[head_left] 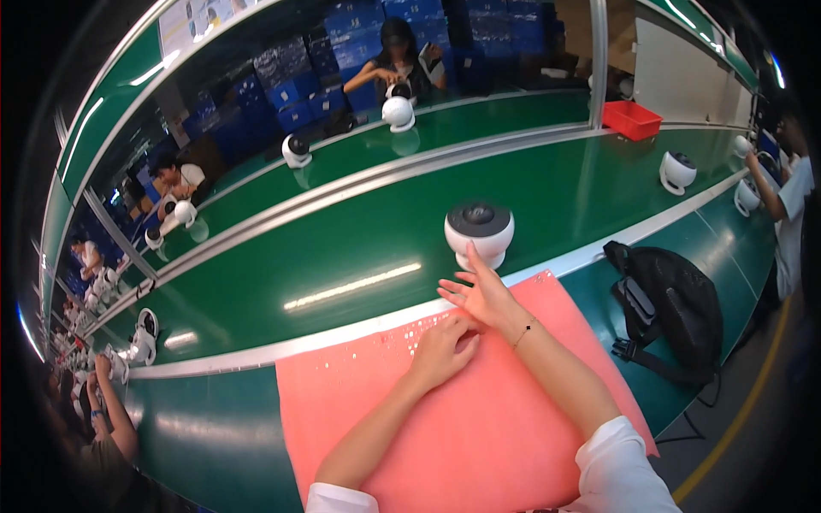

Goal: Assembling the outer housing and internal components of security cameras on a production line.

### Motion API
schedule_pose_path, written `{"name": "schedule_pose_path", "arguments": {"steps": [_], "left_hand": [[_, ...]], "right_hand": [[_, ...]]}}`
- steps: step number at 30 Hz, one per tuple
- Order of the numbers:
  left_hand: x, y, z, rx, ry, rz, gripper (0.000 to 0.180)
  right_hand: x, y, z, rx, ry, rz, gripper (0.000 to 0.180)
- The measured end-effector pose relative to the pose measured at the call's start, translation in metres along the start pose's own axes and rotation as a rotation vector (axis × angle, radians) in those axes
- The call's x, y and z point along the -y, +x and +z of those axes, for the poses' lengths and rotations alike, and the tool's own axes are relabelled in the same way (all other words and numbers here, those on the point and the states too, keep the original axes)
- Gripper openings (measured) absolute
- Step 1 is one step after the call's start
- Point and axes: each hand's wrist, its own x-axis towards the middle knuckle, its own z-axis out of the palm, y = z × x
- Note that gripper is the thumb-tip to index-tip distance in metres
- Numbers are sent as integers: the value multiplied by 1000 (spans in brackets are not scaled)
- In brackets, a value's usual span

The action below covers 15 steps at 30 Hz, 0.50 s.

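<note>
A round white device with a dark grey top stands on its small white base on the green conveyor belt, just beyond the belt's near rail. My right hand is right in front of it, palm partly up and fingers spread, holding nothing. One fingertip overlaps the device's lower part; whether it touches I cannot tell. My left hand rests on the pink foam sheet, close to the right wrist. Its fingers are loosely curled in, and no object shows in them. Small shiny specks dot the sheet's far edge.
A black bag lies on the green bench right of the sheet. Another white device stands farther right on the belt, near a red bin. Metal rails divide the belts. Co-workers sit across, left and right.
</note>
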Motion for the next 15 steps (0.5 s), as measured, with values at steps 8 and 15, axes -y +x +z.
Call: {"name": "schedule_pose_path", "arguments": {"steps": [8,15], "left_hand": [[8,-5,1,-6,-14,16,19],[6,-8,0,1,-85,9,17]], "right_hand": [[-31,-1,-6,441,-1131,-482,17],[-27,-11,-2,382,-1135,-372,18]]}}
